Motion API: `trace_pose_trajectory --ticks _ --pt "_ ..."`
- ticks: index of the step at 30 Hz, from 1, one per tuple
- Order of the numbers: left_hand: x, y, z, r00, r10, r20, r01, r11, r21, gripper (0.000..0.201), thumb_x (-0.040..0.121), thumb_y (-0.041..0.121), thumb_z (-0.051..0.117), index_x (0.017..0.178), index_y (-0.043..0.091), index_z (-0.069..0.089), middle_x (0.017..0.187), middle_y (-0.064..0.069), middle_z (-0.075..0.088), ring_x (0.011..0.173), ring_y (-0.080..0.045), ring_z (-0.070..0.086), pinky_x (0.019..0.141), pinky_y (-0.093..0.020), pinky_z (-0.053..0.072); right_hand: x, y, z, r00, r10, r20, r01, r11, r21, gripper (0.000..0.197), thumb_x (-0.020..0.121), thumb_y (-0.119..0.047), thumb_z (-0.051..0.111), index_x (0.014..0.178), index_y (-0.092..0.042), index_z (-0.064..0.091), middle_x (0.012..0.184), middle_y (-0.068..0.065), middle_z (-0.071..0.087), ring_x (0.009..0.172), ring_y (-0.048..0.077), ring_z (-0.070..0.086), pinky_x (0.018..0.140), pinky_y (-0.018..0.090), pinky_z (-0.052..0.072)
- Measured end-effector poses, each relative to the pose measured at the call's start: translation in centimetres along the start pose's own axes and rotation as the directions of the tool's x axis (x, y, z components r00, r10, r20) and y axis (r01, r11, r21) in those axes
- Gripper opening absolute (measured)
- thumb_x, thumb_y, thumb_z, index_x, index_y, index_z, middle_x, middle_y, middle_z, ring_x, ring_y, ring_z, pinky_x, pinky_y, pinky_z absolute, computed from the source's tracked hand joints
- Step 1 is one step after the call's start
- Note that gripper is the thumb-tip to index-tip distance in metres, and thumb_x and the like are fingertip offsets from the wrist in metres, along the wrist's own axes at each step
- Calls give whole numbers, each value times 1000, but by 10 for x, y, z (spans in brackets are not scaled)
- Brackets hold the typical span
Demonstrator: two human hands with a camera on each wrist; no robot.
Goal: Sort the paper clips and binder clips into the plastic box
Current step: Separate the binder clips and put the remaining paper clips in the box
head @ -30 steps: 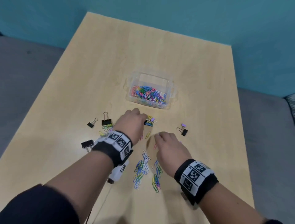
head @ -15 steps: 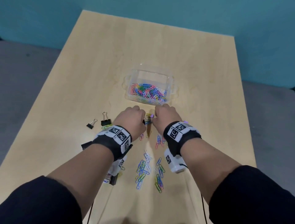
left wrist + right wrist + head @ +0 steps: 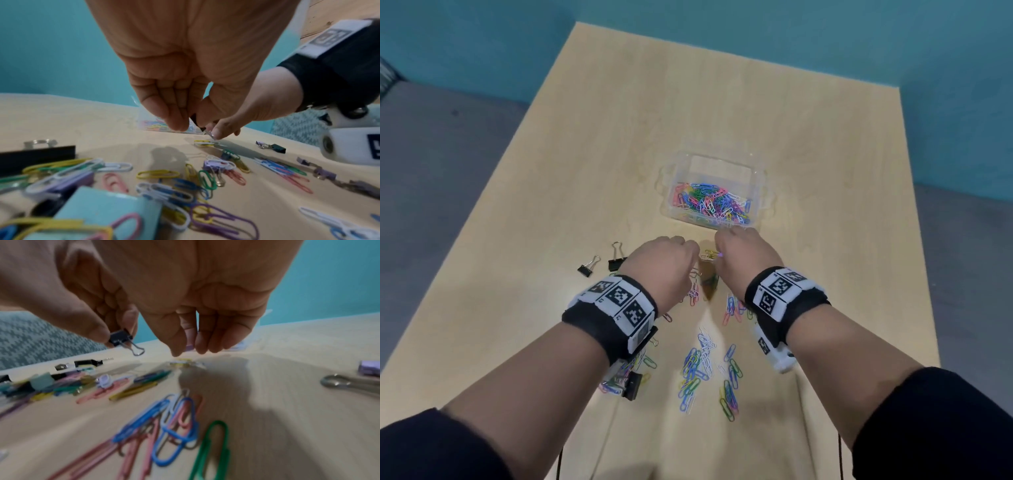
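Both hands meet just in front of the clear plastic box [image 3: 714, 159], whose floor is covered with coloured paper clips [image 3: 710, 204]. A small black binder clip [image 3: 120, 337] hangs above the table between them. My left hand [image 3: 664, 263] pinches its black body [image 3: 195, 121] between thumb and fingers. My right hand [image 3: 743, 257] also pinches it with thumb and forefinger, its other fingers hanging loose. A yellow paper clip [image 3: 203, 142] lies on the table right below. Loose paper clips [image 3: 698, 370] are scattered behind the hands.
Two black binder clips [image 3: 586, 269] [image 3: 617, 260] stand left of my left hand, and another [image 3: 631, 385] lies under my left forearm. A light-blue binder clip [image 3: 107, 216] sits among clips by my left wrist. A purple binder clip [image 3: 370, 369] lies to the right.
My right hand has come forward and left from the paper clip pile to meet my left hand. The black binder clip has been lifted off the table.
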State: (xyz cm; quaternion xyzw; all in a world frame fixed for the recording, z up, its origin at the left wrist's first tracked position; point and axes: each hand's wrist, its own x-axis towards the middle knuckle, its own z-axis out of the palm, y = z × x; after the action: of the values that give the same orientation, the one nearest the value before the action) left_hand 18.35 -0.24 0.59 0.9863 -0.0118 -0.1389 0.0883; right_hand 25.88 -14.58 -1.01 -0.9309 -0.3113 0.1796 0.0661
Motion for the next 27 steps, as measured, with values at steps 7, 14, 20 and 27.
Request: trace_pose_trajectory --ticks 7,14,20,27 --pt "-26 -28 0 954 -300 -22 262 865 -428 14 70 11 56 81 20 53 69 -2 63 65 -26 57 57 -35 49 -47 50 -9 974 227 25 -228 973 43 11 78 -8 45 85 -16 49 86 5 55 84 28 47 63 35 39" --pt "-79 -89 5 758 -650 -56 519 652 -553 14 68 10 62 77 20 57 70 0 64 70 -24 60 62 -32 49 -74 45 -7 993 114 -33 -115 993 -35 26 89 -16 48 114 -11 55 109 8 52 104 29 46 77 39 46" --pt "-97 -108 17 747 -657 -102 566 708 -423 24 77 18 61 101 17 64 100 -7 63 88 -28 58 74 -35 47 -35 -10 10 988 -99 122 91 994 68 62 97 -34 43 149 -12 18 156 9 17 143 27 12 114 39 23" --pt "-113 -45 32 939 -200 -279 152 971 -184 38 76 7 44 107 10 67 108 -13 62 92 -38 56 77 -46 50 -71 -25 42 956 -167 243 200 972 -122 69 97 -51 34 150 -12 13 160 9 1 146 31 -4 117 44 14"
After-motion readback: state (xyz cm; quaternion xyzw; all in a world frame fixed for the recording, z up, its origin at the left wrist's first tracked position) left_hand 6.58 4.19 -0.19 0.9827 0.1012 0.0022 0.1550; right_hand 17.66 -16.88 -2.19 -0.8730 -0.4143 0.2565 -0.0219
